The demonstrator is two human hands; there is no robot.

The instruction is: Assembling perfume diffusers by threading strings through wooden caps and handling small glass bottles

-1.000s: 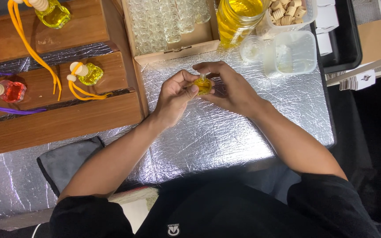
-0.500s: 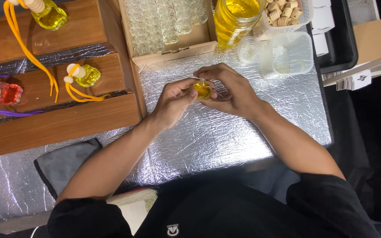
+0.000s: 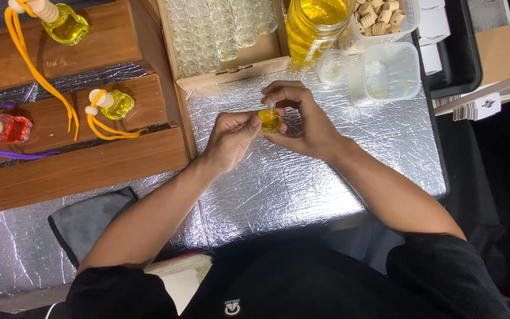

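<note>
Unmoved: bottle (image 3: 270, 120) between hands (both).

A small craft workshop; foil-covered bench (image 3: 302, 189), box of empty glass vials (image 3: 219, 29), tub of corks (image 3: 385, 18).

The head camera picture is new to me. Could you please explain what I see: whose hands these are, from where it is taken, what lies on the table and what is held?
The camera sits on a person's head and looks down, so both arms are that person's own. The left hand and right hand together hold a small bottle of yellow liquid above a table covered in silver foil. Behind them stand a box of empty glass bottles, a large jar of yellow liquid, a tub of wooden caps and an empty clear container. On the wooden steps at the left stand finished bottles with cords, yellow and red.
</note>
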